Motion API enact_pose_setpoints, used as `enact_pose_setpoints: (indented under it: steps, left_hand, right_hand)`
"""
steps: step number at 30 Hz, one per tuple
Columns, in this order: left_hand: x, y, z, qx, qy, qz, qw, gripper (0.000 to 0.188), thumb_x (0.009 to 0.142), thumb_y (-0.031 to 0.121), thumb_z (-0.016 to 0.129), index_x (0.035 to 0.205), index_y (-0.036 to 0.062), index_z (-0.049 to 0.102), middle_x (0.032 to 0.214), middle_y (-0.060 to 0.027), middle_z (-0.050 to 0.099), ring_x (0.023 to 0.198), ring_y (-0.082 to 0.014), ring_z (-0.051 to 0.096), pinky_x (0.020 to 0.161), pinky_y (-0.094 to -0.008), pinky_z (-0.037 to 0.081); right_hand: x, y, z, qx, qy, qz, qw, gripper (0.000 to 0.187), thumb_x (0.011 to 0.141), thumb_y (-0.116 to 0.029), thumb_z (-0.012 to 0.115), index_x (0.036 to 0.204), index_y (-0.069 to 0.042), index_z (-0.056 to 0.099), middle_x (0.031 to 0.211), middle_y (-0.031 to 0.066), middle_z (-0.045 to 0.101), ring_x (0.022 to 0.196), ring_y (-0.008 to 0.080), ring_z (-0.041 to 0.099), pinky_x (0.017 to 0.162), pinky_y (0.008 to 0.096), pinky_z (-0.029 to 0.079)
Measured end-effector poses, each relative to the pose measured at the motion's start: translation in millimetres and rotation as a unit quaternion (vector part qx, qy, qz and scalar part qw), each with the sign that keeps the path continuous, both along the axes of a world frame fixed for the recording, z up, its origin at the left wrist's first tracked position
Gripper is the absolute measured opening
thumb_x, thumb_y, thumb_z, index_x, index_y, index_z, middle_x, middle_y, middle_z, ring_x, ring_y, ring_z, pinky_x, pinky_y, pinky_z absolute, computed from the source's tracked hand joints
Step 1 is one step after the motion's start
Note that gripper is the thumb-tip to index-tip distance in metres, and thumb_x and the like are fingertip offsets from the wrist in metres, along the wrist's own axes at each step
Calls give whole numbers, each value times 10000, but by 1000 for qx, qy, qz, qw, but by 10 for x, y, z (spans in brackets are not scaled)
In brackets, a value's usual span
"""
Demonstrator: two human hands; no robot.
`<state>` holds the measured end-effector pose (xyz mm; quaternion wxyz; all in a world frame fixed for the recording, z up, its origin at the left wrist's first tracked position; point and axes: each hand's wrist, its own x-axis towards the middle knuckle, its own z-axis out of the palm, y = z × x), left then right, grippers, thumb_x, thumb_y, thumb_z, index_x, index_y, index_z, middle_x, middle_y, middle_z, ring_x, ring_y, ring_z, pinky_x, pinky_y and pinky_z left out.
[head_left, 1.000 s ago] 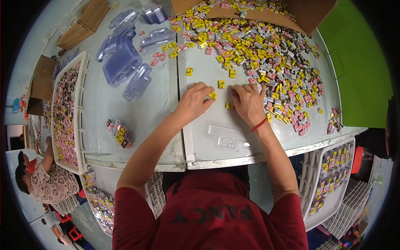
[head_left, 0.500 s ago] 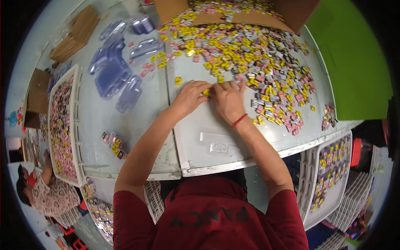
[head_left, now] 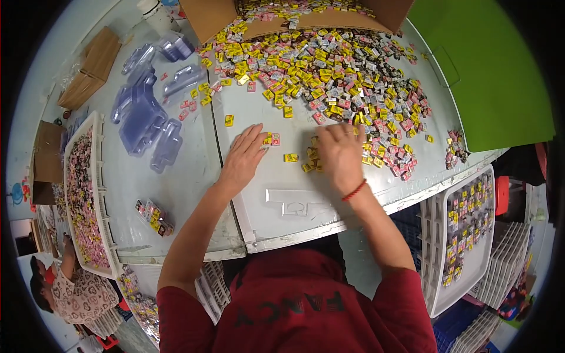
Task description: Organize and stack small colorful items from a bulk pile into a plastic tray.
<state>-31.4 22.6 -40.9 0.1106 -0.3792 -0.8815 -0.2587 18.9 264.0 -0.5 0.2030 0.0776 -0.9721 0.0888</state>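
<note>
My left hand [head_left: 243, 157] lies on the white table with its fingers stretched out. Its fingertips touch or nearly touch a small yellow packet [head_left: 268, 139] and a pink packet [head_left: 276, 139], set side by side. My right hand [head_left: 341, 156], slightly blurred, is palm down among loose packets at the near edge of the pile [head_left: 347, 70]; its fingers are apart and the tips partly hidden. Several yellow packets [head_left: 311, 155] lie beside and partly under it. Nearer to me rests a clear plastic tray [head_left: 276, 196] with a shaped recess.
A cardboard box [head_left: 206, 20] spills packets at the back. Clear plastic shells [head_left: 141, 117] and a filled pack [head_left: 154, 217] lie to the left. A white crate [head_left: 106, 194] of packets stands far left, a tray of packs [head_left: 438, 294] at right. Another person [head_left: 73, 288] works at lower left.
My hands have moved apart: the left back and left, off the small packets, the right to the edge of the pile. A yellow and pink pair now shows. The whole view has shifted slightly.
</note>
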Motion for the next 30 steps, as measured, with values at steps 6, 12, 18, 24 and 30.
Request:
enact_pose_setpoints:
  steps: [6, 12, 18, 24, 30]
  left_hand:
    - [-248, 548, 233, 57, 62, -82, 993, 345, 731, 12, 611, 1075, 2, 607, 1131, -107, 607, 1111, -285, 538, 914, -389, 460]
    - [-358, 1539, 233, 36, 124, -88, 988, 192, 761, 72, 545, 924, 13, 626, 942, -99, 597, 947, -260, 561, 833, -380, 481]
    - [-340, 1550, 152, 26, 75, -65, 995, 195, 767, 95, 550, 935, 14, 608, 894, -117, 585, 930, -278, 561, 780, -395, 482]
    - [-170, 1105, 515, 168, -149, 46, 973, 236, 839, 79, 641, 1056, -6, 603, 936, -119, 663, 869, -236, 640, 799, -334, 506]
    - [-208, -231, 360, 287, -265, 170, 905, 182, 862, 60, 633, 1033, 0, 643, 856, -100, 704, 784, -117, 674, 709, -244, 521]
  right_hand:
    - [87, 502, -165, 60, 28, -57, 996, 260, 818, -153, 621, 1070, -100, 654, 979, 52, 628, 1007, 251, 544, 964, 489, 328]
    - [-16, 499, -54, 97, -16, -89, 991, 238, 847, -135, 564, 1059, -116, 670, 911, 54, 632, 962, 243, 556, 971, 486, 328]
    - [-164, 601, -26, 67, -62, -57, 994, 175, 784, -151, 647, 954, -139, 685, 921, 45, 638, 966, 260, 564, 918, 467, 369]
    - [-150, 674, -72, 46, -89, -41, 994, 237, 721, -152, 724, 949, -127, 665, 922, 54, 650, 985, 270, 554, 905, 453, 355]
    - [-192, 562, -18, 15, -77, -8, 997, 263, 713, -121, 730, 949, -105, 615, 878, 84, 669, 910, 285, 580, 876, 442, 343]
